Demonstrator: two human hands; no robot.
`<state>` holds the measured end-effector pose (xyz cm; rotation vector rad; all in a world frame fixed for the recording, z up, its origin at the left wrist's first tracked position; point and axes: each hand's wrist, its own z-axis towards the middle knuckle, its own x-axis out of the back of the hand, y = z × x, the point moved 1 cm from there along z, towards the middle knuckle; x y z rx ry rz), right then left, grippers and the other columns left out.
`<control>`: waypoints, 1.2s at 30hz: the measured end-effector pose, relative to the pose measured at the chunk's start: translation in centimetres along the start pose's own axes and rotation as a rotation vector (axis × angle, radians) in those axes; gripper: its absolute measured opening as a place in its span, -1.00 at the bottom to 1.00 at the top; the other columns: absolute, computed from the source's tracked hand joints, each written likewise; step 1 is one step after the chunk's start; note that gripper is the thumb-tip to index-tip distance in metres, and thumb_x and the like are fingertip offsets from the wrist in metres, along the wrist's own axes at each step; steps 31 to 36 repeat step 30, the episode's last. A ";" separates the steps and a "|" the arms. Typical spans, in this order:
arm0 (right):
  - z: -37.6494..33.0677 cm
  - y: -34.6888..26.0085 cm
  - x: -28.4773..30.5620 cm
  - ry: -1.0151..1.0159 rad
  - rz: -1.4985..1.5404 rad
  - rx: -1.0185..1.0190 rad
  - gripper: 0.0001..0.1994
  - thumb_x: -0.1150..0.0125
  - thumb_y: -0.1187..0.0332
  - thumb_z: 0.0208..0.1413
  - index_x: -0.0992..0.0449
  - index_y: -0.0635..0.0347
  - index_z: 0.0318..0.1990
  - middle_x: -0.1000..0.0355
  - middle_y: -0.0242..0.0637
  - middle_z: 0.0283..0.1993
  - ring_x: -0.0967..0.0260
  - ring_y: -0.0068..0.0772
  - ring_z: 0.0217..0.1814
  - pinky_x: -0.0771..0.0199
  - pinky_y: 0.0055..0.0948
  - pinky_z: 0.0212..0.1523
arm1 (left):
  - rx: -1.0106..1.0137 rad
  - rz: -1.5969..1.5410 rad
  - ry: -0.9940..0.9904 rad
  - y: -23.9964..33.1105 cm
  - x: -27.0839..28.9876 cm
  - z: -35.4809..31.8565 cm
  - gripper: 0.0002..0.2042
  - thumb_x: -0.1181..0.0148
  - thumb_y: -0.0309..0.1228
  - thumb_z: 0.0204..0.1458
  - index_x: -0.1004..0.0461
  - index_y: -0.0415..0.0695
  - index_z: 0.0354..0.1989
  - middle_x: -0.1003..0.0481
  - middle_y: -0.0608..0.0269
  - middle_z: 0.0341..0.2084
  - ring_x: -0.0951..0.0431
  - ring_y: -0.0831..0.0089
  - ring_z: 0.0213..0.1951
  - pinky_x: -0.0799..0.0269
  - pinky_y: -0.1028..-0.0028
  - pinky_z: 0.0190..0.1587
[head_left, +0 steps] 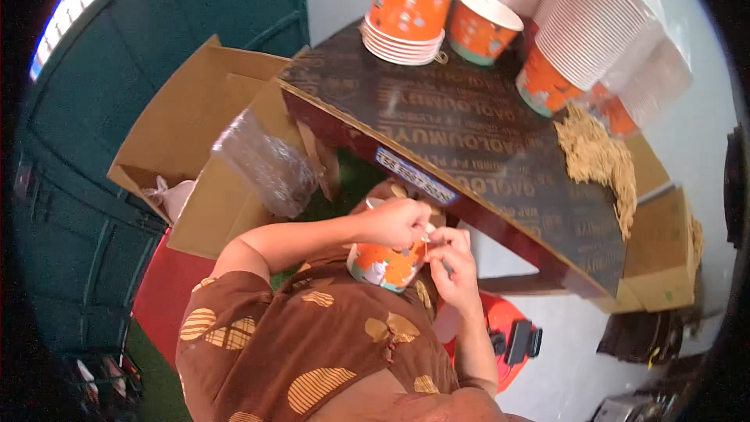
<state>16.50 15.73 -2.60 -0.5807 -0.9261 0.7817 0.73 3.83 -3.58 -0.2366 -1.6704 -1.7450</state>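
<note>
An orange paper bucket (385, 265) with white and green patches rests tilted against my body at the lap, its rim partly hidden by my hands. My left hand (395, 223) reaches over the bucket's top, fingers pinched together at the rim on its right side. Close by, my right hand (455, 267) bends its fingers and thumb together against the same side of the bucket. A small pale bit shows between the fingertips, too small to name.
On the dark table stand a stack of orange buckets (410, 8), a single bucket (484, 25), tall nested stacks (594, 31) and a heap of tan cords (598, 155). An open carton (195, 121) with clear plastic wrap (269, 164) is at left, another carton (662, 254) at right.
</note>
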 end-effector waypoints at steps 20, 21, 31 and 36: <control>-0.2 0.9 -1.1 0.003 0.134 -0.029 -0.91 0.00 0.61 -0.01 -0.42 0.30 -0.49 -0.40 -0.23 -0.35 -0.28 -0.37 -0.25 -0.25 -0.43 -0.15 | 0.159 -0.005 -0.098 0.1 0.2 0.4 -0.84 -0.18 -0.41 -0.19 -0.43 -0.28 -0.55 -0.49 -0.10 -0.54 -0.53 0.08 -0.42 -0.37 0.17 -0.39; -0.4 1.0 -1.1 0.008 0.138 -0.046 -0.91 -0.02 0.59 -0.01 -0.43 0.27 -0.49 -0.42 -0.25 -0.36 -0.29 -0.35 -0.25 -0.22 -0.40 -0.11 | 0.164 0.000 -0.088 0.0 0.1 0.4 -0.84 -0.18 -0.41 -0.19 -0.43 -0.28 -0.55 -0.49 -0.10 -0.54 -0.53 0.08 -0.42 -0.37 0.17 -0.39; -0.3 0.9 -1.2 0.024 0.238 -0.140 -0.90 -0.03 0.58 0.01 -0.47 0.25 -0.46 -0.44 -0.23 -0.33 -0.31 -0.30 -0.23 -0.19 -0.31 -0.01 | 0.079 -0.033 -0.105 -1.2 0.1 0.5 -0.83 -0.12 -0.37 -0.09 -0.39 -0.24 -0.50 -0.45 -0.01 -0.58 -0.46 0.23 -0.50 -0.30 0.20 -0.44; -0.3 0.9 -1.2 0.024 0.238 -0.140 -0.90 -0.03 0.58 0.01 -0.47 0.25 -0.46 -0.44 -0.23 -0.33 -0.31 -0.30 -0.23 -0.19 -0.31 -0.01 | 0.079 -0.033 -0.105 -1.2 0.1 0.5 -0.83 -0.12 -0.37 -0.09 -0.39 -0.24 -0.50 -0.45 -0.01 -0.58 -0.46 0.23 -0.50 -0.30 0.20 -0.44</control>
